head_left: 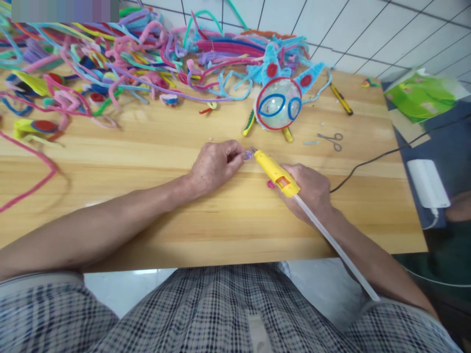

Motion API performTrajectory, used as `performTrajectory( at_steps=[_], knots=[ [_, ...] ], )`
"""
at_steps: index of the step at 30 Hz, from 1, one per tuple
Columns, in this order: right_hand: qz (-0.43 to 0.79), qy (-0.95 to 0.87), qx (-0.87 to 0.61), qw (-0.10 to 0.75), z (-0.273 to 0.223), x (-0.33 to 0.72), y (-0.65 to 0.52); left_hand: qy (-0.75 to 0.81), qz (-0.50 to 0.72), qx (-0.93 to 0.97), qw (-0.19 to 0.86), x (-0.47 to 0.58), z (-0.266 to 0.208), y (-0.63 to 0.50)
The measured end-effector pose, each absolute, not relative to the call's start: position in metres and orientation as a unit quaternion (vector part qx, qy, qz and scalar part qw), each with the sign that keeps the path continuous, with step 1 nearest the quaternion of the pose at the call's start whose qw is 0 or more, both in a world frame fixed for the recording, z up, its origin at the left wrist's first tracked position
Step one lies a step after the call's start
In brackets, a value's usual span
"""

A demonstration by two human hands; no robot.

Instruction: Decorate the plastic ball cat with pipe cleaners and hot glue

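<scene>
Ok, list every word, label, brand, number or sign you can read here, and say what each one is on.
None can be read.
Glue gun: no lettering can be made out.
Green packet: its print is too blurred to tell whether it holds words.
Cutter: too small to read any marking.
White box: no legible mark.

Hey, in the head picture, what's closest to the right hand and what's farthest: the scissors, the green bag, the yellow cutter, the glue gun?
1. Glue gun: held in the right hand.
2. Scissors: just beyond it.
3. Yellow cutter: behind the scissors.
4. Green bag: way over on the right.
</scene>
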State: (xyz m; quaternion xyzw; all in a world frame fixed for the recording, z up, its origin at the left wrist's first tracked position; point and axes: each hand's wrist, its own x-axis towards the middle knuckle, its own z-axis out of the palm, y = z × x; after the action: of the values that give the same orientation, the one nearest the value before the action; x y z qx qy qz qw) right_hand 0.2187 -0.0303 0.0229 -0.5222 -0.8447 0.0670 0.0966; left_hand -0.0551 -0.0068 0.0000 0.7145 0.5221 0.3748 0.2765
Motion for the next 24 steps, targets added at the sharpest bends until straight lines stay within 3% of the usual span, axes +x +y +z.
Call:
performTrajectory(
  at_steps=[16,24],
  knots=[
    [0.073,-0.857,-0.502,0.090,0.016,0.224,-0.029,0.541,0.385,0.676,0.318,-0.054,0.001,-0.003],
    [0.056,-0.845,-0.513,0.138,0.012,0.224,-0.026,0.525,0.393,0.680,0.329,-0.055,0.000,-0.003]
  ],
)
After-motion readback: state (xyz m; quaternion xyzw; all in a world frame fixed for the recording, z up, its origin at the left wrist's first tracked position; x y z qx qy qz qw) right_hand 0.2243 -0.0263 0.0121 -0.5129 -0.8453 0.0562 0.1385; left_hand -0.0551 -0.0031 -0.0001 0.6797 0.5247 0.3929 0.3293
